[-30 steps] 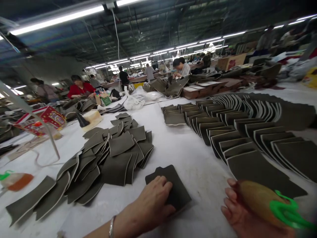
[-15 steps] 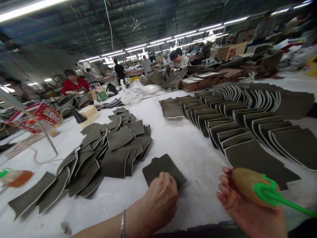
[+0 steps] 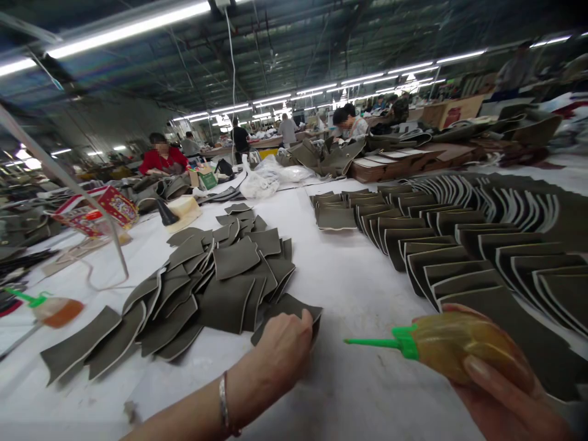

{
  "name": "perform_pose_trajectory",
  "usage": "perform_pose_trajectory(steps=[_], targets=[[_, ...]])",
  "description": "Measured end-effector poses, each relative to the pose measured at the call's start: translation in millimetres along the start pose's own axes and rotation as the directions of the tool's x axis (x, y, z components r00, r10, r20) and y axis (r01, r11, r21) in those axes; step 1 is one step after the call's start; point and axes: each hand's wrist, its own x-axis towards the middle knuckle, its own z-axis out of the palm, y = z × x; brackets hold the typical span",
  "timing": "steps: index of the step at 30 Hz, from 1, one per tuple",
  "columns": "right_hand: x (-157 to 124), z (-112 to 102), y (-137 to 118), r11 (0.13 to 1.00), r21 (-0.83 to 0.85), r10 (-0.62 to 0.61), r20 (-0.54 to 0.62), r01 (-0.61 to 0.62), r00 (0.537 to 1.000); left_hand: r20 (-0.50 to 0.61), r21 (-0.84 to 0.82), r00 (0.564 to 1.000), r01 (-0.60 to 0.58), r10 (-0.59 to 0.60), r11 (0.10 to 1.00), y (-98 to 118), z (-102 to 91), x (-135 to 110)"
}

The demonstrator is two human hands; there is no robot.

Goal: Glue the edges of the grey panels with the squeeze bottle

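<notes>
My right hand (image 3: 505,398) is wrapped round a squeeze bottle (image 3: 463,346) of amber liquid, its green nozzle pointing left over the white tabletop. My left hand (image 3: 282,346), wearing a bracelet, is closed on the near edge of a dark grey-green leather piece (image 3: 287,306). The hand covers much of this piece, and its right corner is bent up. Just beyond it lies a loose heap of similar leather pieces (image 3: 225,300). Long overlapping rows of leather pieces (image 3: 463,263) with pale edges spread to the right, close behind the bottle.
A second amber bottle (image 3: 57,311) lies at the left, near a slanting metal pole (image 3: 98,214). Farther back are a cream block (image 3: 186,213), a patterned red box (image 3: 98,211) and clear plastic bags (image 3: 264,177). Several people work at tables beyond.
My left hand has shifted the leather piece left, against the heap. In my right hand the bottle has turned, its nozzle swinging from lower right to point left. The view has shifted slightly.
</notes>
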Motion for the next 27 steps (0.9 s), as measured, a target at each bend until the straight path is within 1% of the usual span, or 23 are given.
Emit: perform_pose_trajectory(steps=[1, 3, 5, 7, 9, 11, 13, 15, 17, 19, 21, 23, 25, 27], targets=[[-0.8, 5.2, -0.2, 0.999, -0.026, -0.034, 0.019, 0.035, 0.999, 0.015, -0.03, 1.0, -0.018, 0.019, 0.999, 2.2, 4.7, 1.6], [-1.1, 10.5, 2.7, 0.986, -0.085, -0.141, 0.068, 0.146, 0.988, 0.014, -0.104, 0.997, -0.07, 0.072, 0.992, 2.7, 11.6, 5.7], [0.9, 8.7, 8.6, 0.949, -0.145, -0.259, 0.14, 0.278, 0.956, -0.021, -0.179, 0.992, -0.128, 0.126, 0.975, -2.4, 14.2, 9.7], [4.2, 3.2, 14.5, 0.89, -0.212, -0.358, 0.219, 0.403, 0.907, -0.054, -0.231, 0.982, -0.188, 0.181, 0.955, -9.8, 14.2, 13.0], [7.3, -1.5, 18.5, 0.792, -0.313, -0.435, 0.313, 0.524, 0.844, -0.064, -0.25, 0.974, -0.228, 0.219, 0.941, -15.7, 13.7, 15.5], [8.9, -1.8, 20.0, 0.639, -0.428, -0.492, 0.41, 0.638, 0.768, -0.069, -0.256, 0.969, -0.246, 0.236, 0.935, -18.1, 13.8, 17.3], [8.7, 2.9, 19.5, 0.469, -0.501, -0.518, 0.511, 0.727, 0.686, -0.082, -0.256, 0.966, -0.258, 0.245, 0.932, -18.1, 14.7, 18.6], [7.3, 11.0, 18.2, 0.344, -0.518, -0.532, 0.579, 0.783, 0.618, -0.096, -0.261, 0.962, -0.273, 0.257, 0.926, -17.6, 15.4, 19.1], [5.8, 19.6, 16.8, 0.275, -0.517, -0.527, 0.625, 0.811, 0.576, -0.107, -0.268, 0.958, -0.285, 0.266, 0.92, -17.8, 15.5, 19.0], [5.0, 26.6, 15.9, 0.239, -0.508, -0.523, 0.65, 0.828, 0.55, -0.109, -0.273, 0.958, -0.285, 0.265, 0.919, -18.5, 14.8, 18.5], [5.0, 30.9, 15.2, 0.209, -0.513, -0.524, 0.66, 0.832, 0.538, -0.103, -0.272, 0.961, -0.276, 0.257, 0.922, -19.0, 13.7, 18.1], [5.5, 32.7, 14.4, 0.166, -0.516, -0.529, 0.673, 0.84, 0.518, -0.095, -0.266, 0.964, -0.266, 0.249, 0.927, -19.3, 13.3, 17.9], [5.6, 32.8, 13.3, 0.109, -0.508, -0.516, 0.705, 0.854, 0.486, -0.096, -0.262, 0.965, -0.263, 0.246, 0.929, -19.6, 14.3, 18.0], [5.0, 32.2, 12.3, 0.075, -0.494, -0.502, 0.732, 0.866, 0.461, -0.105, -0.272, 0.964, -0.265, 0.245, 0.925, -20.0, 16.3, 18.1]])
